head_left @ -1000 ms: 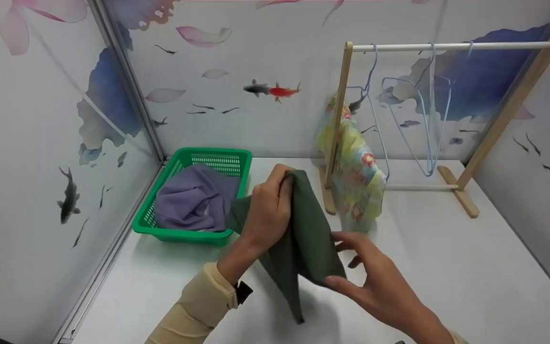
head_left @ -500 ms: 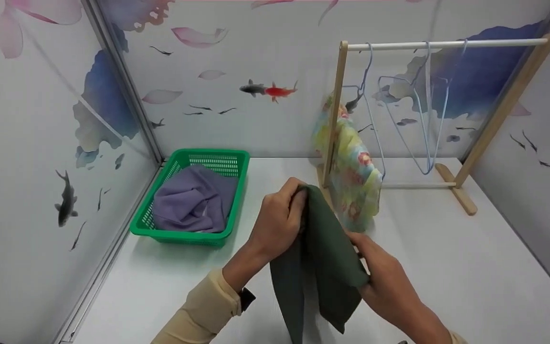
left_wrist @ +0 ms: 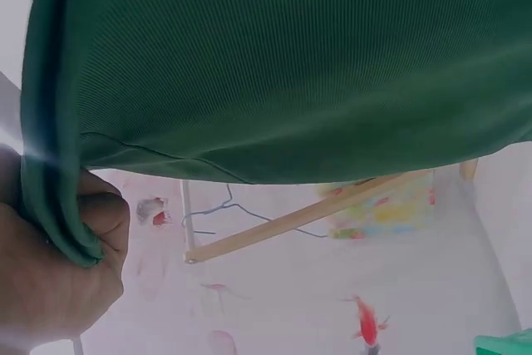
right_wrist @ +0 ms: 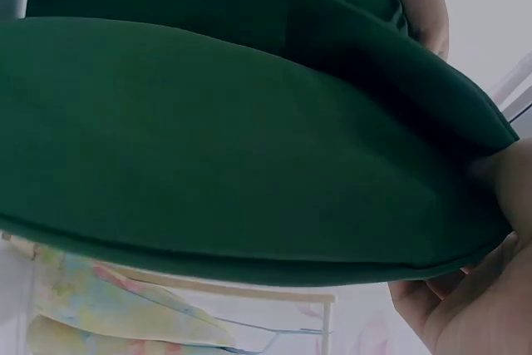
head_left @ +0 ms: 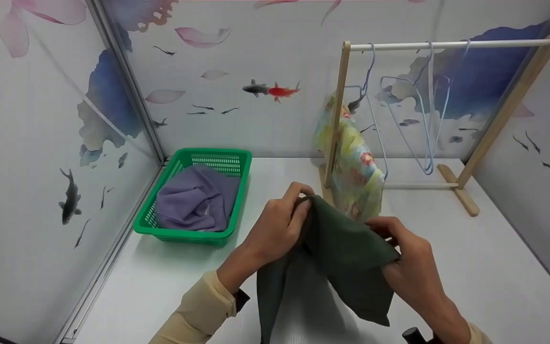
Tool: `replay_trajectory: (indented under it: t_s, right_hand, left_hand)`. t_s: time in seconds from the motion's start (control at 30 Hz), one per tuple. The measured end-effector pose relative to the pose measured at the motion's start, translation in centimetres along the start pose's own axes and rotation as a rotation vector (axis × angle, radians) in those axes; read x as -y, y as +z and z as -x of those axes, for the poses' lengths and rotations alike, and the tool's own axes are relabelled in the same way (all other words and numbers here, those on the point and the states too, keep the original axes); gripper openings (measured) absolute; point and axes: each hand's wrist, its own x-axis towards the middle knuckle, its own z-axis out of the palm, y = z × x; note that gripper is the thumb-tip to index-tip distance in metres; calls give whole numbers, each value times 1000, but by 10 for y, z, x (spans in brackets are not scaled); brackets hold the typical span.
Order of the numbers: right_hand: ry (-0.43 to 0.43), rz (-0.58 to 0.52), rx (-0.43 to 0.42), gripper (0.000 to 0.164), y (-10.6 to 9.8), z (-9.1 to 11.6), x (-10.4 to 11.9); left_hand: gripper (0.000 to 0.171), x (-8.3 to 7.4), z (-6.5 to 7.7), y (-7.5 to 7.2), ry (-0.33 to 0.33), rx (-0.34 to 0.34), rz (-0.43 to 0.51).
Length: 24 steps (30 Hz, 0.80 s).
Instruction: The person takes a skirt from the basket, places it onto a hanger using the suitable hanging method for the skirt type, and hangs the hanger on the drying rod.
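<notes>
A dark green cloth point(head_left: 346, 243) hangs in folds between both hands above the white table. My left hand point(head_left: 277, 224) pinches its upper edge, thumb and fingers bent round the fabric. On the other side, my right hand point(head_left: 411, 258) grips the cloth's right edge between thumb and fingers. In the left wrist view the green cloth point(left_wrist: 291, 72) fills the upper part, with the left hand point(left_wrist: 62, 255) curled round its hem. The right wrist view shows a broad fold of the cloth point(right_wrist: 233, 155) and the right hand point(right_wrist: 474, 288) at its corner.
A green basket point(head_left: 184, 234) holding a purple cloth point(head_left: 194, 200) stands at the left. Behind the hands is a wooden drying rack point(head_left: 509, 110) with light blue hangers point(head_left: 423, 129). A floral cloth point(head_left: 358, 167) hangs at the rack's left end.
The right hand, at first loosely beside the green cloth, has taken hold of its edge and drawn it right and up, spreading the cloth. The left hand has moved slightly right and down.
</notes>
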Motion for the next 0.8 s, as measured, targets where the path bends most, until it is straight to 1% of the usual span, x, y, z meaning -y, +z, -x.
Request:
replay_trajectory:
  t_s: [0.03,0.1,0.17,0.2,0.23,0.27,0.37,0.43,0.47,0.5,0.53,0.57,0.6,0.67,0.73,0.8]
  right_hand:
    - [-23,-6,-4,56,-1,-1,0]
    - [-85,21,-15,71,-3,-3,2]
    - [-194,63,-31,86,-5,-5,5]
    - [-255,88,-46,91,-5,-7,7]
    - [-322,123,-67,93,-5,-8,10]
    - [-383,154,-85,88,-5,-9,13]
    - [-590,222,-143,54,-4,-11,24]
    - [-708,259,-167,32,-4,-12,31]
    - [-749,266,-176,28,-4,-13,33]
    - [-770,265,-184,26,-4,-14,35]
    - [-775,253,-184,25,-4,-14,35]
    - [-756,222,-182,24,-4,-15,35]
    - [-716,186,-179,24,-4,-16,33]
    - [-591,98,-169,23,-7,-17,28]
    - [-453,25,-158,19,-10,-17,22]
    - [-325,-7,-146,19,-13,-16,17]
  left_hand:
    - [19,0,0,0,4,6,-7]
    - [19,-1,1,0,7,10,-11]
    - [19,-1,1,0,9,13,-11]
    - [19,-2,2,0,9,14,-9]
    - [20,-2,1,0,10,14,-8]
    - [20,-2,1,1,13,14,-11]
    - [21,-3,1,1,24,14,-25]
    - [21,-3,1,1,27,14,-30]
    - [21,-3,1,1,28,14,-31]
    - [21,-3,2,0,26,13,-34]
    - [20,-2,2,0,25,13,-33]
    - [20,-2,2,0,23,14,-35]
    - [20,-2,2,-1,22,15,-36]
    - [20,-2,3,-1,23,21,-47]
    - [20,-2,4,-2,30,32,-60]
    - [20,-2,4,-2,46,47,-72]
